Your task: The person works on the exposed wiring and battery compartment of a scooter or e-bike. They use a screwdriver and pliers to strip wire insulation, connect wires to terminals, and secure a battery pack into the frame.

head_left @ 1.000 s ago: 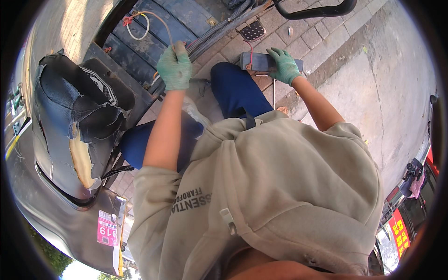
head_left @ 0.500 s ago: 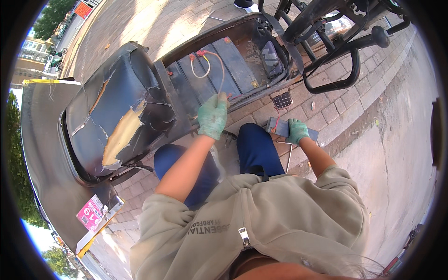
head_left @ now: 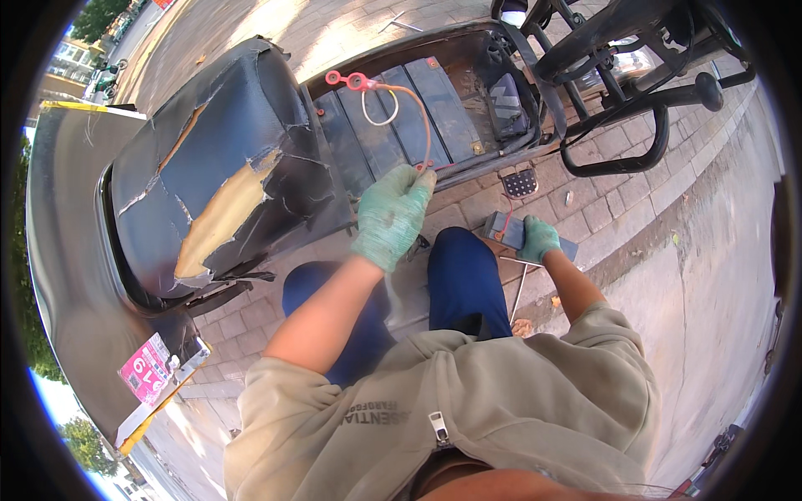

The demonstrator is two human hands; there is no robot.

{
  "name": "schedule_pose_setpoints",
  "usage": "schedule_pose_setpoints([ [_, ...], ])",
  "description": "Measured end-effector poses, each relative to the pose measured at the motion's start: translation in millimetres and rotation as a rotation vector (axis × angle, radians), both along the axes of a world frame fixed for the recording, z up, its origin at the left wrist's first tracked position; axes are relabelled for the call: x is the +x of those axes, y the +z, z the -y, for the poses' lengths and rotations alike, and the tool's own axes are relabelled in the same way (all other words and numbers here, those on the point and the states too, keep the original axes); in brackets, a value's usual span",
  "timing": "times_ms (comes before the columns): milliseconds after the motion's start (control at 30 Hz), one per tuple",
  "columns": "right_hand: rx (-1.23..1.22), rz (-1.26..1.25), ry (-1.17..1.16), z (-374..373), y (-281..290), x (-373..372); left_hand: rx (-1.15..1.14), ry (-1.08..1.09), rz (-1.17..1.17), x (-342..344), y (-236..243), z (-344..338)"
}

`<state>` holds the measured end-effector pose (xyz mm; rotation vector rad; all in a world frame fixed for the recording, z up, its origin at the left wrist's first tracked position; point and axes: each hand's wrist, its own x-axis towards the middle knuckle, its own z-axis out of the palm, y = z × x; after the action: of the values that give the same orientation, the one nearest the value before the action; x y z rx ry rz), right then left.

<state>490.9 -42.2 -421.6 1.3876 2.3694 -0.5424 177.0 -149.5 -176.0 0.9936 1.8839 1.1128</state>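
Note:
My left hand [head_left: 393, 219], in a thin green glove, pinches an orange-brown wire [head_left: 428, 134] at the near edge of the open compartment. The wire's far end carries red ring-shaped connectors [head_left: 357, 81], held up over the batteries, with a white wire [head_left: 380, 123] looping below them. Several dark grey batteries [head_left: 434, 100] sit side by side in the compartment. My right hand [head_left: 539, 239], gloved alike, grips a separate grey battery [head_left: 505, 230] on the paving. A thin red wire [head_left: 507, 209] rises from that battery; what its upper end joins is unclear.
A black seat [head_left: 217, 167] with torn covering stands tilted up left of the compartment. Black vehicle bars [head_left: 618, 159] jut out at the right. A metal T-shaped tool [head_left: 520, 288] lies beside my knee, and a black dotted pedal [head_left: 520, 182] is below the compartment.
The red connectors have come up from over the batteries, and the wire now stands higher from my left hand. My right hand stays on the battery. The whole view has shifted slightly.

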Motion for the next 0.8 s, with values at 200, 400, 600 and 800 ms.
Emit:
schedule_pose_setpoints([
  [200,0.035,0.004,0.012,0,-6,3,-0.061,-0.127,-0.144,11,4,2],
  [400,0.0,-0.006,-0.008,-1,-5,5,-0.013,-0.02,0.002,2,18,14],
  [600,-0.054,0.011,0.006,-5,2,3,-0.032,-0.434,-0.314,11,20,25],
  [800,-0.164,-0.097,-0.061,-16,-7,24,-0.27,-1.007,-0.657,26,5,34],
])
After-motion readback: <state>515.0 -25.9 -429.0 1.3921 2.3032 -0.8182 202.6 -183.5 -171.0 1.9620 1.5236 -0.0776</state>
